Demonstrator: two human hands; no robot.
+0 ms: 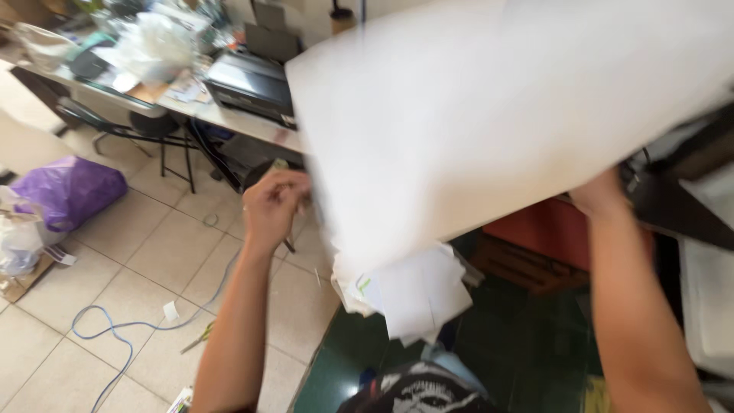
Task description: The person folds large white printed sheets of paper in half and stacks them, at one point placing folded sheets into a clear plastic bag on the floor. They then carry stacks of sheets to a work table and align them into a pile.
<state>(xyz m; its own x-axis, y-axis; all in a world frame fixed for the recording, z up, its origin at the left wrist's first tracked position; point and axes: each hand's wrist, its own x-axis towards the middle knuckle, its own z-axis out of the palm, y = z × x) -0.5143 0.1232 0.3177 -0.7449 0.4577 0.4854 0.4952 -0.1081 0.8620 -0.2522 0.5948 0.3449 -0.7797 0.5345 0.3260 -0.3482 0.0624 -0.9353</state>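
A large white sheet (pixel 489 115) fills the upper right of the head view, blurred with motion. My left hand (pixel 274 206) is closed on its left edge. My right hand (pixel 600 195) grips its lower edge from beneath, fingers hidden behind the sheet. Below the sheet hangs a bundle of smaller white paper pieces (pixel 417 291) over a dark green surface (pixel 527 352).
A cluttered desk (pixel 229 115) carries a black printer (pixel 248 80) and plastic bags. A purple bag (pixel 69 191) lies on the tiled floor, with a blue cable (pixel 115 329) and scissors (pixel 197 336). A red-brown box (pixel 543 229) sits under the sheet.
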